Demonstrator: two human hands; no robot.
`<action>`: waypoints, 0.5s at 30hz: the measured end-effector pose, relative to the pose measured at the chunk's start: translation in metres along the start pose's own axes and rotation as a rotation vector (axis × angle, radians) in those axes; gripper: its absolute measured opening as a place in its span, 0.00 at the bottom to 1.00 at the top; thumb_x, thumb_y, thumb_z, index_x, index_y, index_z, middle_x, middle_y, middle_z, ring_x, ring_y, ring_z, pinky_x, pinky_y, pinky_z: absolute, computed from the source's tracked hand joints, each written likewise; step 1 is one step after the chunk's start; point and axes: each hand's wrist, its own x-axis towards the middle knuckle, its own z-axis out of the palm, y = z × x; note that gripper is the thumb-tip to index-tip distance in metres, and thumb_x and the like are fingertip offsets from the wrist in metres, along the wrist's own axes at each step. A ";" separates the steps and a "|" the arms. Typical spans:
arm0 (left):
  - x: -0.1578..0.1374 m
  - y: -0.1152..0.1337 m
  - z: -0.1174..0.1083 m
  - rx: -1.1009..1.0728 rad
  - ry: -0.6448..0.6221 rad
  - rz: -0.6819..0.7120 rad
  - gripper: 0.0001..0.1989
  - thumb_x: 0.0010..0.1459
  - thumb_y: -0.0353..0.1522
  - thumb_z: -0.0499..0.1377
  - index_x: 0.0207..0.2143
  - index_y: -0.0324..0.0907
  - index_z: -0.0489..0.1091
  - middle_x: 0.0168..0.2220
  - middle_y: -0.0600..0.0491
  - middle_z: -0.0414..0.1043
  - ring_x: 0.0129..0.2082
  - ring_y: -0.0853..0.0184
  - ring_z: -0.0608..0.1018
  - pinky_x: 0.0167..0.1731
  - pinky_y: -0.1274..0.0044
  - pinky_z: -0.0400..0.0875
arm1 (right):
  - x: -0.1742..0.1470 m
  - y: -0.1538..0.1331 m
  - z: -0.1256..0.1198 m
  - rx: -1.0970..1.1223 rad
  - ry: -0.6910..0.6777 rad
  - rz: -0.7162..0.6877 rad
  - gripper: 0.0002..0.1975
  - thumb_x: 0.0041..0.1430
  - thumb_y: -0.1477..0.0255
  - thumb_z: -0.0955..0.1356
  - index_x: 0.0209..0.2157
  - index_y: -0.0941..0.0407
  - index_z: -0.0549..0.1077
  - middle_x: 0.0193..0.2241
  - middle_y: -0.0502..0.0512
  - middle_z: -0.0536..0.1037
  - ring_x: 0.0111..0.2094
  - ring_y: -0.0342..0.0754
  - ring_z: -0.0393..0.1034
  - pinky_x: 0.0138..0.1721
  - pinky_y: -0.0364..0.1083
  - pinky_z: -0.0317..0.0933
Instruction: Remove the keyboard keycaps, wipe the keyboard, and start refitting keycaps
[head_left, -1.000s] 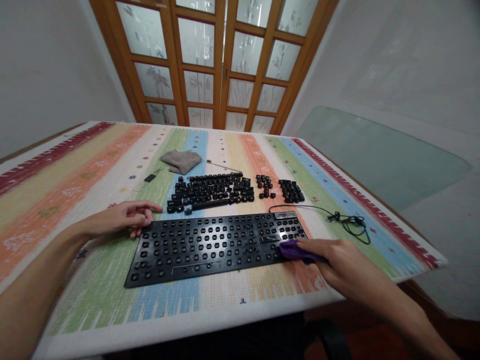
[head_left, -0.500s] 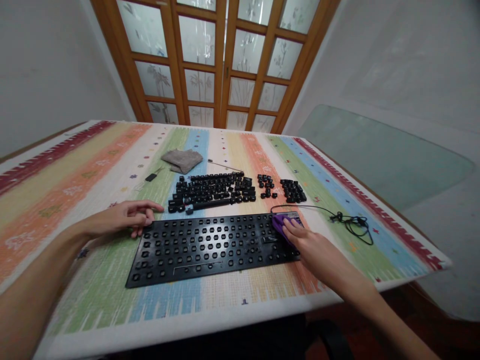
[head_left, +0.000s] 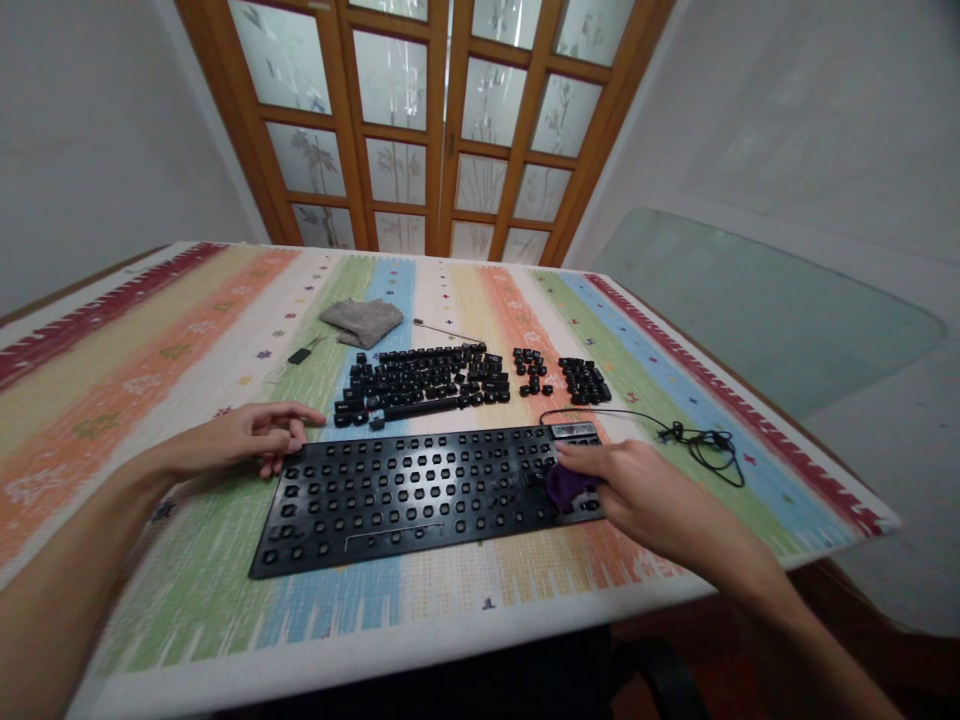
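A black keyboard [head_left: 390, 490] with its keycaps off lies near the table's front edge, rows of bare key posts showing. At its far left corner, my left hand [head_left: 247, 440] holds the edge; the index finger stretches past the corner and the other fingers are curled. My right hand [head_left: 637, 485] is closed on a bunched purple cloth [head_left: 568, 488], which presses on the number-pad end of the keyboard. Some posts there are covered by the cloth and hand. Behind the keyboard, loose black keycaps [head_left: 427, 375] lie in groups, with a long spacebar [head_left: 424, 408] in front.
A folded grey cloth [head_left: 362, 320] lies farther back. Next to it are a thin rod-like tool [head_left: 450, 332] and a small black-handled wire tool [head_left: 300, 355]. The keyboard's coiled cable [head_left: 705, 450] rests at the right. A striped tablecloth [head_left: 480, 590] covers the table.
My right hand has drawn the purple cloth toward me, from the number pad's far end to its middle, uncovering the silver label strip. My left hand stays at the corner.
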 end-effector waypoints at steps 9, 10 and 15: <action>-0.001 0.001 0.000 -0.008 0.013 0.003 0.29 0.58 0.44 0.58 0.56 0.37 0.62 0.35 0.52 0.66 0.25 0.71 0.70 0.26 0.77 0.66 | 0.038 0.011 0.059 -0.105 0.217 -0.063 0.35 0.42 0.91 0.58 0.53 0.62 0.73 0.54 0.63 0.75 0.56 0.53 0.70 0.58 0.54 0.66; -0.001 0.001 0.000 -0.010 0.011 0.004 0.28 0.58 0.44 0.58 0.56 0.38 0.62 0.35 0.53 0.66 0.25 0.71 0.70 0.26 0.77 0.66 | 0.033 0.010 0.062 -0.111 0.185 -0.098 0.37 0.42 0.91 0.58 0.54 0.62 0.72 0.55 0.64 0.74 0.57 0.54 0.69 0.59 0.55 0.65; -0.001 0.002 0.001 -0.019 0.013 0.003 0.27 0.58 0.44 0.58 0.55 0.38 0.63 0.35 0.52 0.66 0.24 0.72 0.69 0.25 0.78 0.65 | 0.007 -0.002 0.053 -0.139 0.046 -0.134 0.36 0.40 0.92 0.59 0.54 0.66 0.72 0.56 0.69 0.72 0.59 0.58 0.66 0.58 0.57 0.65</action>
